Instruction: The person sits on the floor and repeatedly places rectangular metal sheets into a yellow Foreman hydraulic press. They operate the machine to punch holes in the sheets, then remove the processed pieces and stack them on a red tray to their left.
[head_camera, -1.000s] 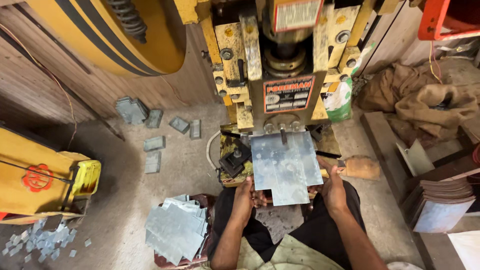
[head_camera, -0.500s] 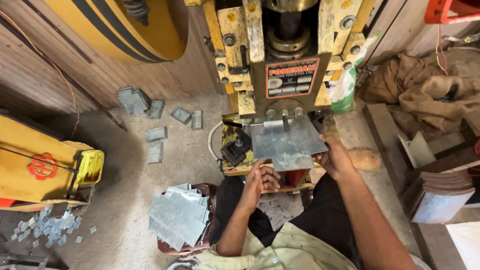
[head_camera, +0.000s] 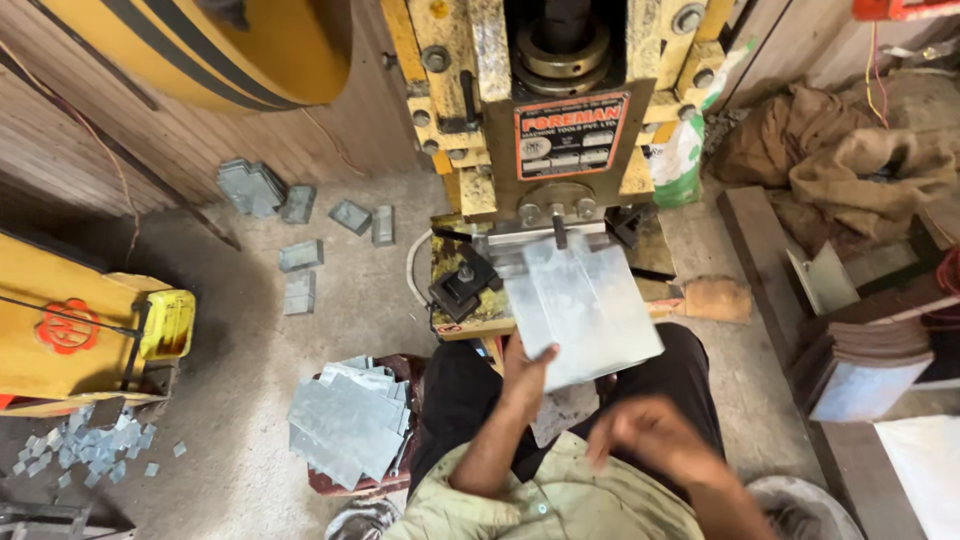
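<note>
Galvanised sheet metal (head_camera: 585, 310), a flat grey rectangle, lies tilted on the bed of a yellow power press (head_camera: 545, 120), its far edge pushed up beneath the ram and against the tooling. The left hand (head_camera: 527, 368) pinches the sheet's near-left corner, thumb on top and fingers closed under the edge. The right hand (head_camera: 655, 440) is off the sheet, blurred above the lap, fingers loosely curled and holding nothing that can be made out. As a judgement, the sheet is seated for a stroke but appears uncut along its visible edges; pressing is not yet done. To the person's left, a stack of similar sheets (head_camera: 350, 420) rests on a low reddish stool or tray (head_camera: 345, 485), partly hidden. Small cut grey pieces (head_camera: 300, 275) lie scattered on the concrete floor (head_camera: 250, 340) beyond, with finer offcuts (head_camera: 85, 450) beside a yellow machine (head_camera: 80, 335). Brown sacking (head_camera: 850, 160) is heaped at the right.
</note>
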